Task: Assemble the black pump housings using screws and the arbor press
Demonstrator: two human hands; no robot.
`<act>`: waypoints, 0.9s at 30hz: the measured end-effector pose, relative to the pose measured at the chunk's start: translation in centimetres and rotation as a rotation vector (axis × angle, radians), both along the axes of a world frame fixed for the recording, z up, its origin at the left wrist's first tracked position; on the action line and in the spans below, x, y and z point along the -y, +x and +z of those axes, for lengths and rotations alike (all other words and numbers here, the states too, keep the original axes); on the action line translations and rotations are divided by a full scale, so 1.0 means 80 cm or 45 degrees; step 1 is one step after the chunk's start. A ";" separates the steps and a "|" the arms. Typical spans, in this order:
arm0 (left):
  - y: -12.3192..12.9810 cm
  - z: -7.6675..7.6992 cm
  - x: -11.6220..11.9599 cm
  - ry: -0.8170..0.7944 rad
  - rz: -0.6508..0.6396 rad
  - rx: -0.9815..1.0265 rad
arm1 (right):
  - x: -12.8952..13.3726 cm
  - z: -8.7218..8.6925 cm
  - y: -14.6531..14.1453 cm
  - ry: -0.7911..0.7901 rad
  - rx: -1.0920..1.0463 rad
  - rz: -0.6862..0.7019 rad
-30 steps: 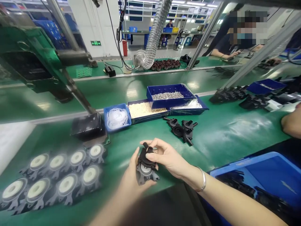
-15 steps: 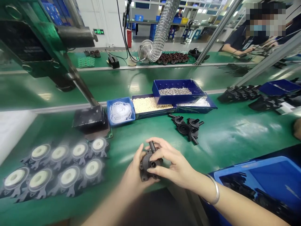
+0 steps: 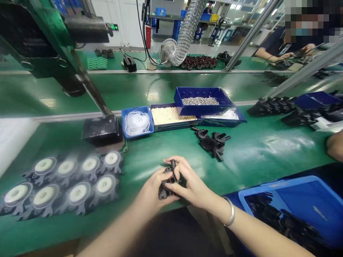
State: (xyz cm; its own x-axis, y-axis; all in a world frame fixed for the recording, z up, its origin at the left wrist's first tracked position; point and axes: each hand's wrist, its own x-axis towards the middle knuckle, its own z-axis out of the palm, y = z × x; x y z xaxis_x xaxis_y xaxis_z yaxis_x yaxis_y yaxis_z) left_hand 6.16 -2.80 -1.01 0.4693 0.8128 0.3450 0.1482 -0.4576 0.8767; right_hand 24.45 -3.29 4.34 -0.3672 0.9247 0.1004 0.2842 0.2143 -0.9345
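Observation:
Both hands close around one black plastic pump housing (image 3: 167,185) with a pipe stub sticking up, above the front of the green table. My left hand (image 3: 153,187) wraps its left side, thumb or finger laid over the top. On the right, my right hand (image 3: 187,180) grips the top and the stub, fingers bent round it. The underside of the housing is hidden by the hands. Beyond them lies a small heap of similar black pump covers (image 3: 211,142). To the left stand several dark housings with cream round centres (image 3: 80,192) in two rows.
Behind are a blue tray of clear rings (image 3: 137,123), a bin of cream pieces (image 3: 171,116) and a bin of metal screws (image 3: 200,101). A green press (image 3: 102,132) stands left. A blue crate (image 3: 302,214) with black parts sits right. A person (image 3: 284,46) works across the table.
My left fingers have come over the top of the pump housing, and my right hand has shifted slightly left with it. The camera view has tilted a little.

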 end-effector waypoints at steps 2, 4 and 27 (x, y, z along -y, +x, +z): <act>0.000 -0.001 -0.002 0.046 -0.027 -0.026 | 0.000 -0.001 0.000 0.007 -0.021 0.014; -0.001 0.000 -0.004 0.050 -0.043 -0.046 | -0.001 -0.002 0.001 0.016 -0.030 0.018; 0.000 0.029 0.010 -0.201 0.073 -0.056 | -0.015 0.020 0.010 0.036 0.105 0.207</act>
State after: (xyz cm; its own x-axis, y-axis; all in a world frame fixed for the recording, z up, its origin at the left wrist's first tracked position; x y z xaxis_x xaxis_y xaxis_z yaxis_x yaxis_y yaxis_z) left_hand 6.18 -3.64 1.32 0.4324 0.8812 0.1909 0.2101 -0.3044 0.9291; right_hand 25.27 -2.10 5.95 -0.5194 0.8499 0.0889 0.3191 0.2894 -0.9024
